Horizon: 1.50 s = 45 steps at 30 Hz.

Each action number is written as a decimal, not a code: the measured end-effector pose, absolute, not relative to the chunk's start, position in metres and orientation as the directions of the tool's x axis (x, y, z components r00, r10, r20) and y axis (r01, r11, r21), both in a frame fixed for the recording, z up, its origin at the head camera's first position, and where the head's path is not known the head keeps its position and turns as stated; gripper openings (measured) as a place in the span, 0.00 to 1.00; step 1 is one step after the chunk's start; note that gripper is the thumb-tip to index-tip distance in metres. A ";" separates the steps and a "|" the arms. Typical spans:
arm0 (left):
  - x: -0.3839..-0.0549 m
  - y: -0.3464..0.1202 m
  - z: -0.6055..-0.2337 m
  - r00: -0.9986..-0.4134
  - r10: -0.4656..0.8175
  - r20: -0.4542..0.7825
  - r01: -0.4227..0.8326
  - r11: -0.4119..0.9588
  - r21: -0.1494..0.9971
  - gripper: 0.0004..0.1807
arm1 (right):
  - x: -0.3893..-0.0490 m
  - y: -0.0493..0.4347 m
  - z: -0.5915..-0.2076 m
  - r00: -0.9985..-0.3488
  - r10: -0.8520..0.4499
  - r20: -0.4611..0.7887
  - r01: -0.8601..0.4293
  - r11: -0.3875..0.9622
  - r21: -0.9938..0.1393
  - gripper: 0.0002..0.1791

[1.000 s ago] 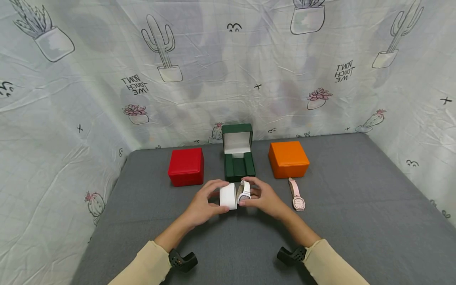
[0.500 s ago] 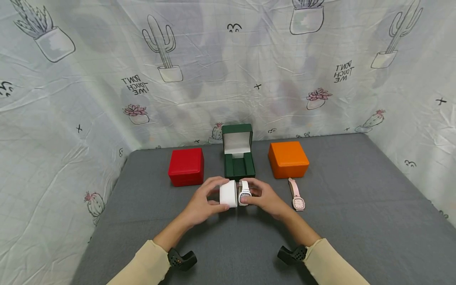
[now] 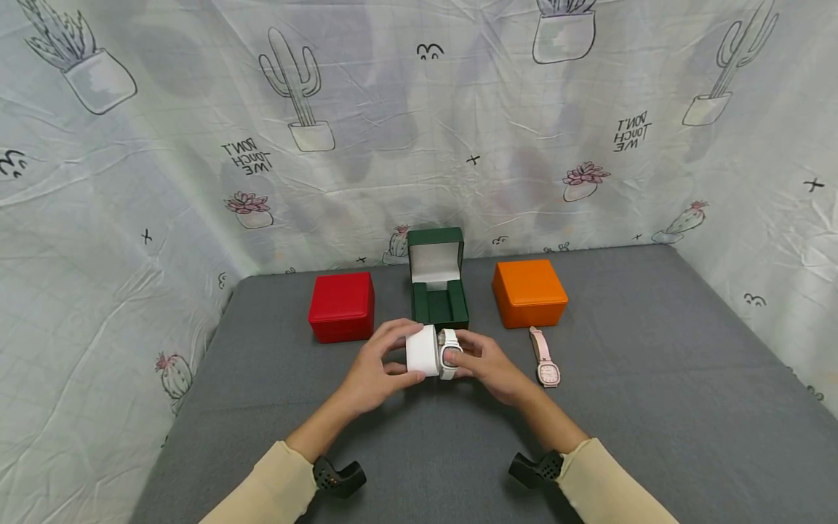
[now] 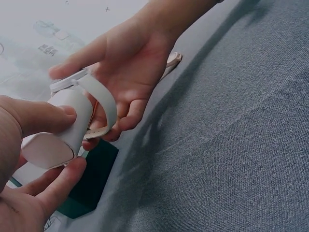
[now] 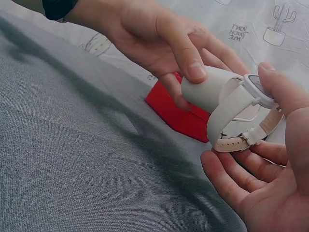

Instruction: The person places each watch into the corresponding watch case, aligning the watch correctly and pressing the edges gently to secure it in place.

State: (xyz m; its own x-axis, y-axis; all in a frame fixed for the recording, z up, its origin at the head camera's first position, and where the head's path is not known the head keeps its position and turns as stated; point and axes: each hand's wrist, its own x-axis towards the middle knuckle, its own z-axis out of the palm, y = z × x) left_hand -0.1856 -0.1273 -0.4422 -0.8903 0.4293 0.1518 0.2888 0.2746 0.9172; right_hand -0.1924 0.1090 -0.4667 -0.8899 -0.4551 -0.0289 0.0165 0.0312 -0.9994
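Looks down and forward from the head across the table [image 3: 655, 364], peers in close rightward from left wrist, leftward from right, both sharing the white watch [image 5: 227, 112]!

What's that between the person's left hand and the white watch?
In the head view, a white cushion fills the stretch from the left hand, which grips it, to the white watch.

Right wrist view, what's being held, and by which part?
The left grip holds the white cushion by its curved side; the right grip holds the white watch by its face and the strap below.
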 end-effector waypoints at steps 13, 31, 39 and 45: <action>-0.168 -0.119 -0.411 -0.876 0.427 0.223 0.366 0.289 0.885 0.36 | -0.192 0.105 -0.464 -0.896 -0.442 -0.032 0.067 -0.063 -0.996 0.33; -0.184 -0.117 -0.445 -0.872 0.413 0.264 0.416 0.340 0.843 0.38 | -0.191 0.101 -0.461 -0.906 -0.424 -0.021 0.067 -0.093 -0.993 0.34; -0.181 -0.115 -0.436 -0.856 0.440 0.270 0.432 0.323 0.842 0.38 | -0.192 0.102 -0.463 -0.901 -0.434 0.019 0.016 -0.076 -0.997 0.31; -0.179 -0.116 -0.431 -0.835 0.465 0.296 0.468 0.316 0.825 0.36 | -0.192 0.103 -0.465 -0.899 -0.438 0.015 0.005 -0.044 -0.999 0.31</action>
